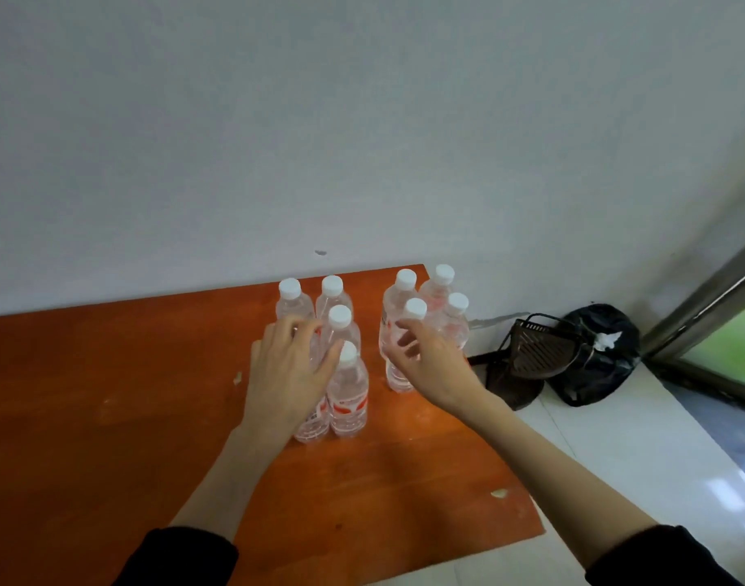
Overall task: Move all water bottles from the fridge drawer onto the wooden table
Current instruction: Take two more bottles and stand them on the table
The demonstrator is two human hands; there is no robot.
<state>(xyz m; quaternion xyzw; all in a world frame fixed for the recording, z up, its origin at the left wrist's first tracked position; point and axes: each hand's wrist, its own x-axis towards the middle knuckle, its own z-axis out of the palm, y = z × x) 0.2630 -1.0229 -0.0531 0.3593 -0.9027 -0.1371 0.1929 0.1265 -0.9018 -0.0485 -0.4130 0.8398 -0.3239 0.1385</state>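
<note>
Several clear water bottles with white caps and red labels stand upright on the orange-brown wooden table (108,416) in two clusters. The left cluster (349,399) sits under my left hand (288,370), whose spread, relaxed fingers hover over the top of one bottle (309,427) and hide its cap. My right hand (432,365) is beside the right cluster (440,298). Its loosely bent fingertips touch the side of the nearest bottle (398,376). Neither hand closes around a bottle. The fridge drawer is not in view.
The table stands against a white wall (362,141), and its right edge runs close to the right cluster. On the pale floor to the right lie a dark dustpan (531,348) and a black rubbish bag (599,357). A metal door frame (709,306) is at far right.
</note>
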